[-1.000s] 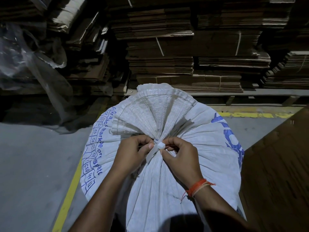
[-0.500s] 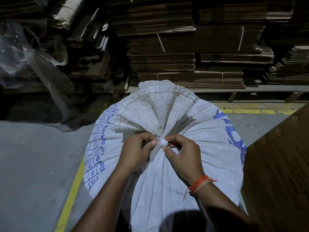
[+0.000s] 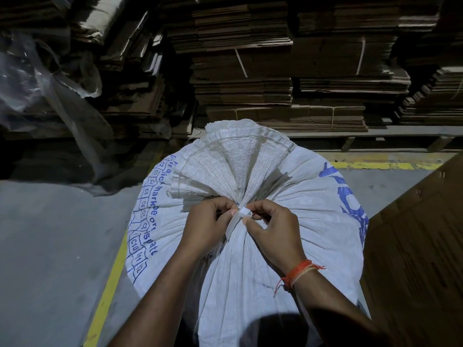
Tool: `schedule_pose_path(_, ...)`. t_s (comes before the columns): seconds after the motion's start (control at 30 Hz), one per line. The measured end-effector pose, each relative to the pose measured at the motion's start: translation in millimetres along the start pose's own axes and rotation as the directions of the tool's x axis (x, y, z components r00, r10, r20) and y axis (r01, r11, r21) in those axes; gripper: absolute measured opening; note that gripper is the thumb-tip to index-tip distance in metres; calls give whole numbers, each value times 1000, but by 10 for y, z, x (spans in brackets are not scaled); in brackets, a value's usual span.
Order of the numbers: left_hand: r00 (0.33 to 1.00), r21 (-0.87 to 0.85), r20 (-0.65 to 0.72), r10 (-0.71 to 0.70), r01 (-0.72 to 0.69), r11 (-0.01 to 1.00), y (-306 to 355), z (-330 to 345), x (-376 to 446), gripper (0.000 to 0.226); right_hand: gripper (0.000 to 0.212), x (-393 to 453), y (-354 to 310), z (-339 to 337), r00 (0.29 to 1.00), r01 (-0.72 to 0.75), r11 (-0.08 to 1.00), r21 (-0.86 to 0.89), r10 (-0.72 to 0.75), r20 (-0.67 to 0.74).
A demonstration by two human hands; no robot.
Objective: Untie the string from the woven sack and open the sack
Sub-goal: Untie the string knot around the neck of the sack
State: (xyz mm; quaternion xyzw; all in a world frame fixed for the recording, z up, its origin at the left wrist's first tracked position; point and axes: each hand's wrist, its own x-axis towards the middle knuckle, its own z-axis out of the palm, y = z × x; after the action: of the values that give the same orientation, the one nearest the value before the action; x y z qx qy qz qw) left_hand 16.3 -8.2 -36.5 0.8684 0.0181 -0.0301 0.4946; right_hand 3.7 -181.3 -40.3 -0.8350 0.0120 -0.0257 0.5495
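Observation:
A full white woven sack (image 3: pixel 313 209) with blue print stands in front of me, its neck gathered and tied, the loose top fanned out beyond the knot. A flat white string (image 3: pixel 239 216) wraps the neck and forms a small loop at the knot, with one end hanging toward me. My left hand (image 3: pixel 209 227) pinches the string just left of the knot. My right hand (image 3: pixel 273 230), with an orange thread on its wrist, pinches the loop from the right. Both hands rest against the sack.
Stacks of flattened cardboard (image 3: pixel 250 78) on a pallet fill the back. Crumpled clear plastic sheeting (image 3: pixel 37 78) hangs at the left. A brown cardboard sheet (image 3: pixel 421 246) stands at the right. Yellow floor lines (image 3: pixel 107 291) run beside the sack on grey concrete.
Both hands stay at the knot. The string's loop has been worked slightly looser and further out between the fingers. The view shifted a little.

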Motion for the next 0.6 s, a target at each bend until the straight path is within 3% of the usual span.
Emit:
schedule_pose_path(0.13,999,-47,12,-48,49,998,37,-40,-29,10,16,13,-4,-11,1000,1,1000,-15,-1,17)
schedule_pose_path(0.3,999,46,-19,-30,30,998,34,-113,-21,7,16,30,19,2,1000,17,1000,-17,-17,-1)
schedule_pose_path(0.6,1000,56,-18,-22,23,998,22,-71,-13,12,15,14,15,5,1000,25,999,-20,-25,1)
